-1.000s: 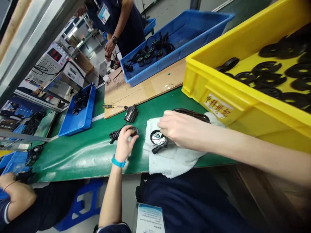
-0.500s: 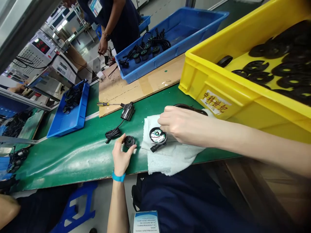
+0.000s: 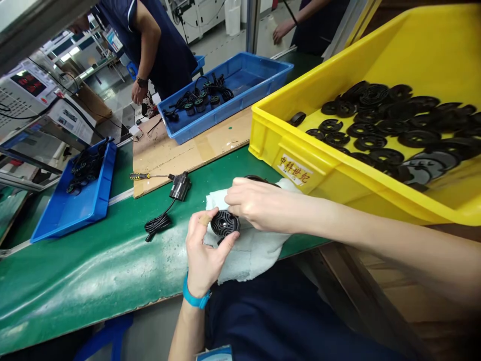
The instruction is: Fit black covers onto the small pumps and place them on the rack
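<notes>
My left hand [image 3: 206,243], a blue band at its wrist, grips a black round cover [image 3: 224,223] with a curved slot pattern between thumb and fingers. The cover is over the spot where the round housing with a circuit board lay, and now hides it. My right hand [image 3: 251,203] is closed in a pinch at the cover's upper right edge; what its fingertips hold is hidden. Under both hands lies a pale cloth [image 3: 248,253] on the green bench mat [image 3: 150,265]. A black cable [image 3: 259,179] shows just behind my right hand.
A yellow bin [image 3: 323,175] with black round parts stands at right. Blue trays [image 3: 210,123] [image 3: 75,215] hold cabled parts. A screwdriver [image 3: 145,176], a black cylindrical device [image 3: 180,186] and its coiled cable [image 3: 158,224] lie left. A co-worker [image 3: 150,55] stands behind the bench.
My left hand has carried the black cover rightward from the mat onto the housing beside my right hand. My right hand stays pinched there. The camera view has shifted to the right.
</notes>
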`<move>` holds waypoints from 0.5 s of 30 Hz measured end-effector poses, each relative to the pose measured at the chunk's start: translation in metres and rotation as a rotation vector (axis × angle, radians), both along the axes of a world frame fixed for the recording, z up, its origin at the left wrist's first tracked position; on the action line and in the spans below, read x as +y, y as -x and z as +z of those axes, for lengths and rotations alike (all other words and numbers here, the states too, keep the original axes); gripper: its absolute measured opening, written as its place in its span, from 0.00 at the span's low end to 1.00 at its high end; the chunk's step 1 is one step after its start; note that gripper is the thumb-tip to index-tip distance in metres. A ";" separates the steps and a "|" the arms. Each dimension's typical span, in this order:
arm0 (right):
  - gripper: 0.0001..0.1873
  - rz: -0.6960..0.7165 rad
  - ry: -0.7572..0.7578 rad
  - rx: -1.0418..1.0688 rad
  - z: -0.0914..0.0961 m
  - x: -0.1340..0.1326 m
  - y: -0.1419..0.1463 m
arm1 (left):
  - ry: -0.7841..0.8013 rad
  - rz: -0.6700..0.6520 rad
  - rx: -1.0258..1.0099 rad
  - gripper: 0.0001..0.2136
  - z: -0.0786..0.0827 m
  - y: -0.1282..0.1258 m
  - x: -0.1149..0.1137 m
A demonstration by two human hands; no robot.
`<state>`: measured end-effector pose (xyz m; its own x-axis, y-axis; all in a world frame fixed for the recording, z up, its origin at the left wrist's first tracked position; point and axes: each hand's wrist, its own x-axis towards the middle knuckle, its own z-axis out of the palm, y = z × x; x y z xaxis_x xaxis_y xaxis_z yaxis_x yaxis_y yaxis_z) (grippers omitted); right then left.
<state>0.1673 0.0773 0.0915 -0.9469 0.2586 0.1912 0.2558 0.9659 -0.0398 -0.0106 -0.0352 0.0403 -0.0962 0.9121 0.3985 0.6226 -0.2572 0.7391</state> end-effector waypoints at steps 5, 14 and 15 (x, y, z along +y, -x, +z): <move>0.12 0.006 -0.007 0.050 -0.005 0.001 -0.001 | 0.000 0.021 0.030 0.21 0.010 -0.005 -0.001; 0.12 0.004 -0.012 0.050 -0.009 0.003 -0.003 | 0.092 0.003 -0.115 0.23 0.003 0.002 0.005; 0.12 0.008 -0.009 0.047 -0.010 0.004 -0.003 | 0.099 -0.009 -0.135 0.23 0.003 0.004 0.006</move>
